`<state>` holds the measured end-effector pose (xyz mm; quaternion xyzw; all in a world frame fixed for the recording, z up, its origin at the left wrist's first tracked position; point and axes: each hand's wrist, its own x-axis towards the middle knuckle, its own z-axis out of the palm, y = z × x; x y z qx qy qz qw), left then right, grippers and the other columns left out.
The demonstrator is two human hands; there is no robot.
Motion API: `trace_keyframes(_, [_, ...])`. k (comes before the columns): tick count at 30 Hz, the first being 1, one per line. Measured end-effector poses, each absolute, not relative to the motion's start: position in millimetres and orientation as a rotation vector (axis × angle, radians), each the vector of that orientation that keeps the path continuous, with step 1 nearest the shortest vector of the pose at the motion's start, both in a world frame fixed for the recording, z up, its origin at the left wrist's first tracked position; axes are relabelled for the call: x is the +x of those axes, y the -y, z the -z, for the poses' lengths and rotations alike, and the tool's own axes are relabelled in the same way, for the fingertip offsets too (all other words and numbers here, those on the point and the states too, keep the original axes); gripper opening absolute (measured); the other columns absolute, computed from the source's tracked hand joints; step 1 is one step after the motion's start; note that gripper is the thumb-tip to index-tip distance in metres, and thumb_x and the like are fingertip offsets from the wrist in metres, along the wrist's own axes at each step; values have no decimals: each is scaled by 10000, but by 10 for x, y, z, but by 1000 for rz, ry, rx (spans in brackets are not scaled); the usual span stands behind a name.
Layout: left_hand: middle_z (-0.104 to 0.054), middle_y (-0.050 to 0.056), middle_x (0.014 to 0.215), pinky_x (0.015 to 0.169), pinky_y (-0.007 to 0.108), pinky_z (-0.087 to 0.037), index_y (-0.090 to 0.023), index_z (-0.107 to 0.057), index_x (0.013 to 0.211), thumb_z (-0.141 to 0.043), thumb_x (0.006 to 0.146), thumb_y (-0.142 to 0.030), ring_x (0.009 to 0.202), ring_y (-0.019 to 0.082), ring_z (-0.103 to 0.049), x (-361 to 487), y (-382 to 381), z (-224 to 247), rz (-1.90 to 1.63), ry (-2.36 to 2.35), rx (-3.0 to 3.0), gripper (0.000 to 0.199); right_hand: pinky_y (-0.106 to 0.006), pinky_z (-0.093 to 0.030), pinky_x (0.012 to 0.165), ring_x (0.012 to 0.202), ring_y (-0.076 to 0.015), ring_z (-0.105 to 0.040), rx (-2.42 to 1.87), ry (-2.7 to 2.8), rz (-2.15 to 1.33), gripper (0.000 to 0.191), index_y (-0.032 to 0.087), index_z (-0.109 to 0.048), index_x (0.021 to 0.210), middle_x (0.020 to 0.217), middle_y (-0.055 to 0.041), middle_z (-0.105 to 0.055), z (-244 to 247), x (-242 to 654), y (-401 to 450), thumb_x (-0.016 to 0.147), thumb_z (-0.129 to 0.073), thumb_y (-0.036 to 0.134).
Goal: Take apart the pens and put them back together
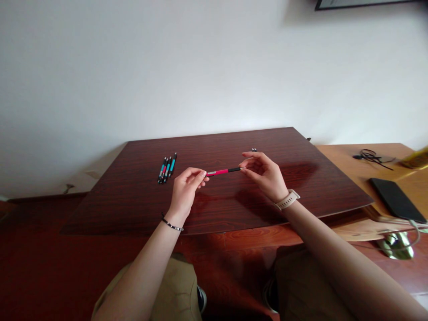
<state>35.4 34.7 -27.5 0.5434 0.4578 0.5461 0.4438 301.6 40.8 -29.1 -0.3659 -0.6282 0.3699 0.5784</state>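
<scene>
A pink pen (219, 172) with a black grip is held level above the dark wooden table (214, 145). My left hand (187, 185) is closed on its rear end, thumb on top, near the black clip. My right hand (264, 174) pinches the pen's thin, light tip between thumb and finger, with the other fingers curled. Several pens (166, 168), with turquoise and pink barrels and black ends, lie side by side to the left of my left hand. Small dark ends (254, 150) with light tips show just beyond my right hand; the rest of them is hidden.
A lighter wooden desk (337, 156) adjoins on the right. On it are a black phone (396, 199) with a white cable, a coiled black cable (371, 157) and a yellow item (416, 158). The white wall (200, 67) rises behind the table.
</scene>
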Motion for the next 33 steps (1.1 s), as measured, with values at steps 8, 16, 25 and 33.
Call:
trace_keyframes(8, [-781,65,958,823,321,-570,-190,-770,952,-872,843,-384,859,180,-728,343,-374,302,-1406,-1079,1337,245,-415,-660,925,1001,-229,-766,-869,1423,-883,473,261,-696,1253,1059,-70,-790,292,3008,-403,862,-883,452])
trace_keyframes(16, [-791,84,1085,1012,389,-569,-202,-780,946,-870,827,-324,1059,230,-734,318,-393,312,-1427,-1103,1405,193,-436,-670,950,1004,-232,-781,-885,1401,-896,476,249,-702,1219,1061,-77,-800,308,2997,-407,843,-898,466])
trace_keyframes(25, [-772,83,1139,975,368,-578,-214,-763,1050,-850,858,-344,1045,215,-731,361,-369,266,-1456,-1062,1352,248,-433,-675,949,994,-230,-783,-865,1402,-902,401,250,-694,1097,1041,-72,-798,263,2977,-390,840,-904,475])
trace_keyframes(33, [-740,52,815,638,261,-512,-174,-778,958,-827,887,-477,674,128,-650,384,-349,281,-1309,-1058,1091,314,-423,-681,919,983,-231,-778,-881,1412,-797,381,255,-709,1083,1049,-71,-793,182,2945,-319,851,-892,497])
